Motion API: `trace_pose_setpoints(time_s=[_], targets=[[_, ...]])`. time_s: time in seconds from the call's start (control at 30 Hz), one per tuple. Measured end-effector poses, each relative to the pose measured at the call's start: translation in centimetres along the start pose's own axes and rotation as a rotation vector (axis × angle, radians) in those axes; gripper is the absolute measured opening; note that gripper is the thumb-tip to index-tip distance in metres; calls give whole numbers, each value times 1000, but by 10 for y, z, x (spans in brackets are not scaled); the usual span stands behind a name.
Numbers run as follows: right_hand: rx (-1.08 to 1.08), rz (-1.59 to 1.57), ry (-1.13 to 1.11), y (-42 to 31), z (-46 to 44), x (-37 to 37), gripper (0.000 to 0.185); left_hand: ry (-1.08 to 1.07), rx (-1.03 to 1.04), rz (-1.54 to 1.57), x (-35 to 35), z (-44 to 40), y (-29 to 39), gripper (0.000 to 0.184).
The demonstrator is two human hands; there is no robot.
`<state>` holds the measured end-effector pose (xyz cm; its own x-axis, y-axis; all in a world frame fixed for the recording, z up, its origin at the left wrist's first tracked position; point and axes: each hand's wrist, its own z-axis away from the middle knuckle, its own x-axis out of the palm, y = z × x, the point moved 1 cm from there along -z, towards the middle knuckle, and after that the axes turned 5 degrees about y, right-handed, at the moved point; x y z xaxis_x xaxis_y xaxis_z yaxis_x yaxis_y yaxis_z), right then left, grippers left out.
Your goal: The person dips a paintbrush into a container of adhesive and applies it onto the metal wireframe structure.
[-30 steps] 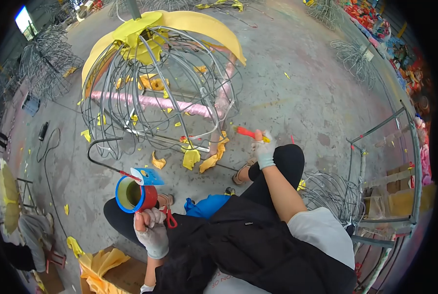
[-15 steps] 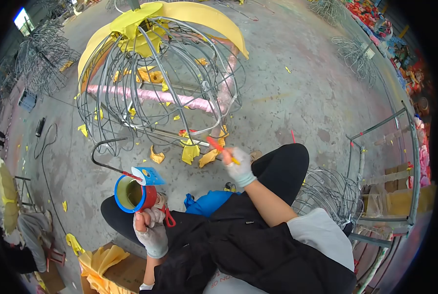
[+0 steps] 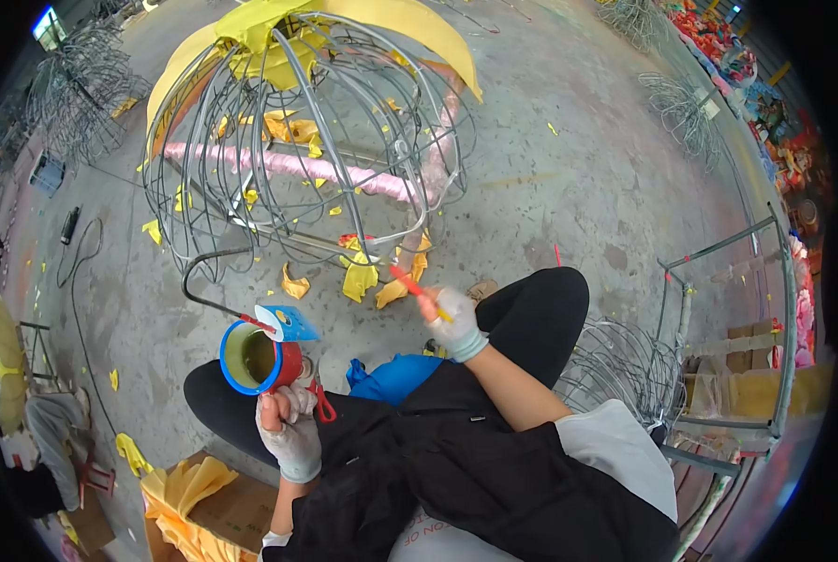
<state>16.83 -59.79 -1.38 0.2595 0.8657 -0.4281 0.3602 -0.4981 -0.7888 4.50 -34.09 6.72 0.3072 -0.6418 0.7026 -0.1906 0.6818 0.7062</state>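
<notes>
My left hand (image 3: 292, 436), in a whitish glove, is closed around a red cup (image 3: 286, 367) with a blue rim. The cup is tilted, and yellowish-green liquid shows inside. A bent dark metal hook (image 3: 203, 295) and a blue-and-white card-like piece (image 3: 290, 323) are at its rim. Beside that hand hangs a red loop handle (image 3: 325, 406), its other end hidden. My right hand (image 3: 454, 326), also gloved, grips a slim red-and-yellow brush (image 3: 406, 279); its tip is small and blurred. The brush points toward a wire frame (image 3: 297, 178) topped with yellow fabric (image 3: 269, 37).
Pink wrapped bars (image 3: 288, 164) run through the wire frame's base. Yellow scraps (image 3: 360, 278) lie on the floor. A cardboard box (image 3: 236, 510) with yellow cloth stands lower left, and a metal rack (image 3: 784, 328) right. Another person's grey-clothed leg (image 3: 53, 436) shows at left.
The wire frame sits slightly higher in view as the camera shifts. My right hand and brush have moved slightly left; both hands keep their holds.
</notes>
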Motion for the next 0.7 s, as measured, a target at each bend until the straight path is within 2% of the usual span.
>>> trace_pose_setpoints(time_s=[0.07, 0.1, 0.23, 0.43, 0.57, 0.7], targets=[[156, 17, 20, 13, 5, -5, 13, 24, -2, -9, -4, 4, 0, 33], [159, 12, 10, 7, 4, -2, 13, 34, 1, -13, -5, 5, -2, 33], [-225, -146, -132, -32, 1, 29, 12, 29, -17, 9, -4, 2, -6, 33], [-61, -97, -114, -48, -20, 35, 5, 69, 26, 40, -5, -5, 7, 32], [-271, 201, -193, -65, -15, 26, 5, -2, 79, -27, -12, -9, 14, 32], [-418, 35, -218, -79, -22, 76, 10, 52, 63, -43, -23, -12, 13, 34]])
